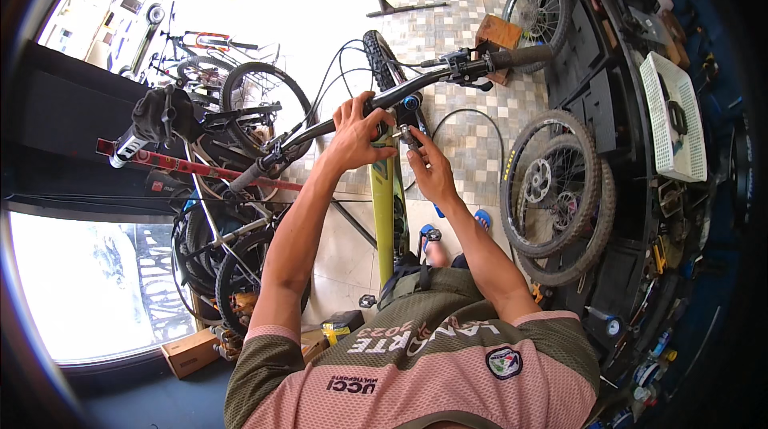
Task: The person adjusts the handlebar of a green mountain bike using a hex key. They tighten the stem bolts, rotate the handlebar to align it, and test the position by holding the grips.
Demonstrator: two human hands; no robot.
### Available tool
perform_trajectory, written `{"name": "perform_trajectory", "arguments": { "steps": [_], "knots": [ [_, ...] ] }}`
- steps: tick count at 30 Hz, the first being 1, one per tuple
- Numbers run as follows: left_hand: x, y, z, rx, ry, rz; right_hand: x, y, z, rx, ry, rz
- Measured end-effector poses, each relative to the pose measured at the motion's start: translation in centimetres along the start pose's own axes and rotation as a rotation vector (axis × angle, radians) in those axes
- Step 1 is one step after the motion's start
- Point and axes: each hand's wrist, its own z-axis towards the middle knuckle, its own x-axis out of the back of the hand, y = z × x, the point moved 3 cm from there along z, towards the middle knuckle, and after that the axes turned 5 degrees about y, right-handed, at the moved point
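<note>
A yellow-green bicycle frame (384,213) stands upright in front of me, its black handlebar (428,77) running across the view. My left hand (358,137) curls its fingers over the handlebar by the stem, with the thumb stretched toward the top of the frame. Just right of it, my right hand (432,169) pinches a small dark and silver cylindrical fitting (409,139) close to the frame's head end. Its exact kind cannot be made out. The bicycle's front wheel (381,57) is beyond the bar.
Loose wheels (552,189) lean against the black cabinets at right, below a white plastic basket (672,117). A black hose (488,115) loops over the tiled floor. Several bicycles (260,97) stand at left near a red bar (184,163). Cardboard boxes (190,353) sit low at left.
</note>
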Motion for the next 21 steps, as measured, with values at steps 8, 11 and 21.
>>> {"name": "perform_trajectory", "arguments": {
  "steps": [8, 11, 21],
  "knots": [
    [0.1, 0.4, 0.2, 0.007, 0.003, -0.012, -0.9, 1.6, 0.8, 0.011, 0.041, 0.121],
    [0.1, 0.4, 0.2, 0.009, -0.022, -0.003, -1.1, 1.0, 0.7, -0.030, 0.034, 0.143],
    [-0.1, 0.5, 0.3, 0.022, -0.009, -0.003, -1.1, 1.7, 1.3, 0.004, 0.005, 0.153]
  ]
}}
